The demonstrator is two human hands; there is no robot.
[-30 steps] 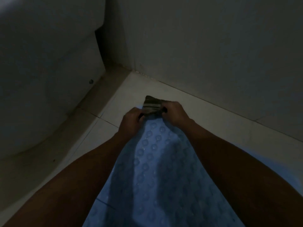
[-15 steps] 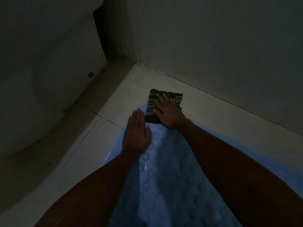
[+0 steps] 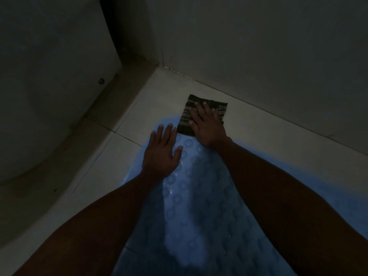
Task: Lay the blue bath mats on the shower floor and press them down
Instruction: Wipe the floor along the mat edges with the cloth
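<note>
Head cam's dim, but the blue bath mat (image 3: 191,196) lies on the shower floor (image 3: 249,136). Left hand (image 3: 162,154) presses it flat-fingered; right hand (image 3: 207,126) flattens a striped cloth (image 3: 219,108) at its far edge. Next I'd guess: press toward the near end.

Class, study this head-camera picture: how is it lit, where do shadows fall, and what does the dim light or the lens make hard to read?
Head view: very dim, with the blue bath mat the brightest patch; the forearms are near-black silhouettes; the left hand and right hand show outlines only; the striped cloth pattern is faint; the wall is murky grey; the wide lens bends the floor tile lines.
</note>
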